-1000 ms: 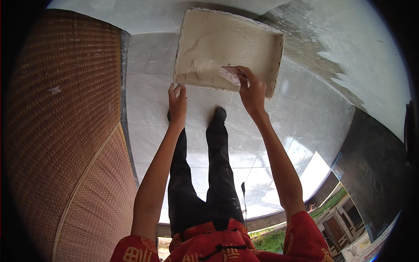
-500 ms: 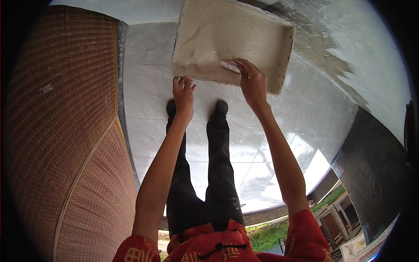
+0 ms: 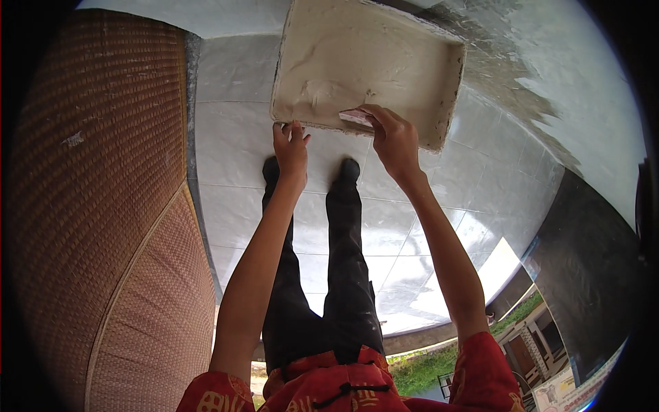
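Observation:
A rectangular tray with crusted edges lies in front of my feet, filled with a smooth, wet beige paste. My right hand is closed on a small, flat pinkish scraper, pinched between thumb and fingers. The scraper sits low over the near rim, right of the middle. At the tray's near left corner, my left hand has its fingers closed on the rim; the fingertips are partly hidden. A ridge and a small lump stand up in the paste just beyond the scraper.
Grey floor tiles lie under the tray and my shoes. A woven mat wall rises on the left. Along the right runs a grey-smeared wall with a dark panel nearer me. Grass shows behind my legs.
My right hand has drawn the scraper toward me and slightly left, to the near rim. A small lump now shows in the paste where it was. My left hand stays at the corner.

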### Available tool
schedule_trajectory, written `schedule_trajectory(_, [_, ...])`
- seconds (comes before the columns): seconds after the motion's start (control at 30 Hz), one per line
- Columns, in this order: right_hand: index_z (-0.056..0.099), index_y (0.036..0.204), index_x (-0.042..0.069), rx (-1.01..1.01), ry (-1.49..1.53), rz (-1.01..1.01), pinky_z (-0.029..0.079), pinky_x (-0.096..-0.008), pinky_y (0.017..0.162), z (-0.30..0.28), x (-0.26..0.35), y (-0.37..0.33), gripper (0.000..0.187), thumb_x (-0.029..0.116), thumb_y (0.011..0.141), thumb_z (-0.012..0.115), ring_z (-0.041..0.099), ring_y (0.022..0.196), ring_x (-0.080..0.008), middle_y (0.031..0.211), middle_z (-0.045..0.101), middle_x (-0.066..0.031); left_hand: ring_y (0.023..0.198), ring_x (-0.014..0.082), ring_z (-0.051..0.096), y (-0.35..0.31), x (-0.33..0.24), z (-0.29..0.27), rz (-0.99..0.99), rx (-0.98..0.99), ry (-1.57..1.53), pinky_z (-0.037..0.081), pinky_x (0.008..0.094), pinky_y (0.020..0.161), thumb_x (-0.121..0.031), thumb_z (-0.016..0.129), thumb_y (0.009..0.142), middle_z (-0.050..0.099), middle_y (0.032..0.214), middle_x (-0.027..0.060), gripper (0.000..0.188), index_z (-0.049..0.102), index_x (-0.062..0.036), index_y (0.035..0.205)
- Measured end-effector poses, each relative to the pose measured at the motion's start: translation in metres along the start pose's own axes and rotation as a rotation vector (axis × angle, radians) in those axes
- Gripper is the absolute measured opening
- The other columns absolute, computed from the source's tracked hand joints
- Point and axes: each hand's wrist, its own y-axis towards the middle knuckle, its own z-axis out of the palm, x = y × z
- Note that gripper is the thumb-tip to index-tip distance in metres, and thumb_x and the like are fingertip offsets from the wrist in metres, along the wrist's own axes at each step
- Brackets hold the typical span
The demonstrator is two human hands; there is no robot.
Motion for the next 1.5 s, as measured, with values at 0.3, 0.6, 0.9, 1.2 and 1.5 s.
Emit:
schedule_trajectory(0.3, [0.069,0.105,0.013,0.043,0.001,-0.034,0.056,-0.0381,0.066,-0.005,0.002,0.004,0.026,-0.001,0.085,0.061,0.071,0.080,-0.0282,0.093,0.073,-0.0081,0.109,0.0230,0.056,-0.001,0.002,0.001,0.031,-0.033,-0.014,0.052,0.0401,0.096,-0.024,0.052,0.102,0.051,0.124,0.0184,0.036,0.040,0.0002,0.126])
schedule_trajectory(0.6, [0.068,0.108,0.006,0.186,0.036,0.007,0.056,-0.0378,0.073,-0.013,-0.003,0.023,0.028,-0.006,0.084,0.063,0.071,0.086,-0.0309,0.100,0.072,-0.0137,0.111,0.0230,0.056,-0.001,0.002,0.001,0.023,-0.033,-0.027,0.051,0.0407,0.095,-0.025,0.052,0.102,0.050,0.127,0.0178,0.038,0.039,-0.0014,0.128])
schedule_trajectory(0.9, [0.064,0.118,0.005,0.270,0.216,0.142,0.054,-0.0341,0.081,-0.051,-0.010,0.039,0.030,-0.003,0.089,0.061,0.070,0.094,-0.0211,0.100,0.072,-0.0128,0.125,0.0290,0.050,-0.013,-0.011,0.002,0.022,-0.050,0.037,0.044,0.0428,0.103,-0.028,0.054,0.101,0.041,0.143,0.0223,0.058,0.027,-0.0011,0.145])
schedule_trajectory(1.2, [0.050,0.130,-0.001,0.051,1.033,0.376,0.058,-0.0304,0.076,-0.142,0.108,0.049,0.035,0.014,0.099,0.058,0.066,0.088,-0.0139,0.099,0.069,-0.0107,0.141,0.0355,0.032,-0.050,-0.129,-0.012,0.505,-0.261,0.321,0.032,0.0434,0.114,-0.032,0.047,0.103,0.031,0.151,0.0249,0.063,0.024,0.0043,0.149])
schedule_trajectory(1.5, [0.046,0.128,-0.008,-0.132,1.331,-0.084,0.062,-0.0379,0.075,-0.257,0.294,0.089,0.036,0.010,0.098,0.055,0.070,0.087,-0.0199,0.101,0.067,-0.0155,0.139,0.0374,0.034,-0.143,-0.390,-0.028,1.327,-0.176,0.347,0.030,0.0482,0.113,-0.031,0.043,0.104,0.036,0.147,0.0248,0.057,0.030,0.0045,0.146])
